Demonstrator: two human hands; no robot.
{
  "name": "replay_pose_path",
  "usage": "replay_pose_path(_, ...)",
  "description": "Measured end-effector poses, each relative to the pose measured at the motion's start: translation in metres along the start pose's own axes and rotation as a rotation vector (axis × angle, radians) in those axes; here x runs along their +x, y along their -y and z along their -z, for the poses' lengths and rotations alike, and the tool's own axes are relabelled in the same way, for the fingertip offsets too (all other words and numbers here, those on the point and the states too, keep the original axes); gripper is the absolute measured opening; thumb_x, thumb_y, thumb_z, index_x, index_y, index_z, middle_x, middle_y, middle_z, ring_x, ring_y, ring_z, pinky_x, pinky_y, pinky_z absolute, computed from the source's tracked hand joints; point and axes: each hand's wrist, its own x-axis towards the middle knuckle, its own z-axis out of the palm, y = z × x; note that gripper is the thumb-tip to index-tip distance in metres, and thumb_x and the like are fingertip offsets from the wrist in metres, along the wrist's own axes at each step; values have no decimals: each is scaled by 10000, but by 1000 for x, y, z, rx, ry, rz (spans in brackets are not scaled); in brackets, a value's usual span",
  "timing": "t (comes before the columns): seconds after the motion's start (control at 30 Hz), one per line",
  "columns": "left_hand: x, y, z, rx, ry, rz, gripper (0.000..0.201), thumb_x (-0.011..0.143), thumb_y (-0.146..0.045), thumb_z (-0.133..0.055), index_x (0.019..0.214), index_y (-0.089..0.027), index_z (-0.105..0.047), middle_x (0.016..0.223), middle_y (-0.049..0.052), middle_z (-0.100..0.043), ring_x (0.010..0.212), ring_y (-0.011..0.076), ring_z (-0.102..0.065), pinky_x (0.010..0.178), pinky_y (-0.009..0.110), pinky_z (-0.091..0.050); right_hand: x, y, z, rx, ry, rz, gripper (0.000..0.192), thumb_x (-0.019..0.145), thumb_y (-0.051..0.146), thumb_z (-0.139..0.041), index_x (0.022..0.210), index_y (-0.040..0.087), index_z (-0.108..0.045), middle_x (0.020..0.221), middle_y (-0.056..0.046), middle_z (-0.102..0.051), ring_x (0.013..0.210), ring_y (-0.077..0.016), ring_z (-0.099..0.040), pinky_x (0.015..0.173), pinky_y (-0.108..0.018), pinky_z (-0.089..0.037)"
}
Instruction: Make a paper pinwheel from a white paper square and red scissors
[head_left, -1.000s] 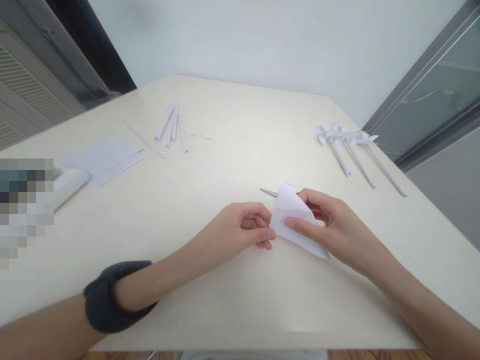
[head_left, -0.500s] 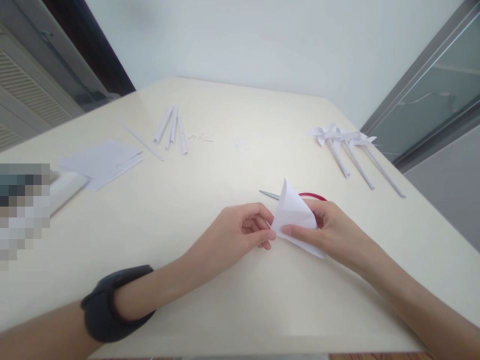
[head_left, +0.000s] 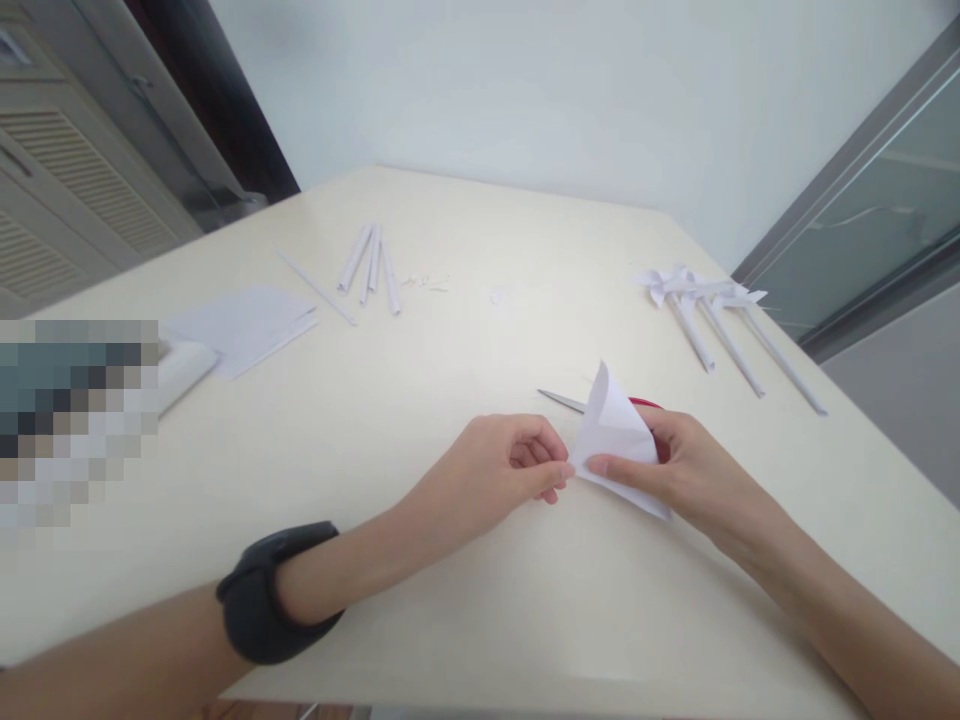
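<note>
Head view: both hands pinch one folded paper (head_left: 616, 430) low over the table (head_left: 450, 560), left hand (head_left: 495, 475) nipping its corner, right hand (head_left: 679, 465) bracing the crease. Scissors (head_left: 570, 402) lie just behind, within reach.

both hands (head_left: 495, 470) fingertip to fingertip

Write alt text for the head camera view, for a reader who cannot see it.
Two bare hands, left hand and right hand, pinch a folded white paper above a cream table; scissors lie partly hidden behind it. Paper pinwheels, rolled sticks and sheets lie beyond.
</note>
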Motion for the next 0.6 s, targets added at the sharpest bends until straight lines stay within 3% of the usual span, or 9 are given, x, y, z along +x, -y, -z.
replay_pose_path(0.2, 2, 8, 1, -61, 28, -10, 60, 760, -227, -563, 789, -176, -575, 718, 21, -675, 709, 158, -651, 692, 282, -510, 1, 4, -2, -17, -9, -37, 149, 717, 285, -645, 763, 153, -591, 823, -18, -539, 630, -125, -482, 519, -241, -359)
replay_pose_path(0.37, 3, 14, 1, -34, 20, -29, 57, 767, -242, -553, 796, -195, -571, 714, 12, -674, 703, 164, -652, 668, 279, -495, 0, 4, 0, 8, -31, -88, 181, 713, 330, -658, 768, 174, -584, 688, -3, -569, 590, -142, -519, 485, -239, -379)
replay_pose_path(0.6, 6, 16, 2, 3, 10, -54, 22, 788, -230, -545, 792, -216, -562, 710, -16, -661, 713, 149, -654, 673, 261, -493, -2, 9, 2, 37, -26, -126, 166, 715, 315, -671, 760, 175, -592, 689, -9, -603, 592, -146, -539, 487, -244, -398)
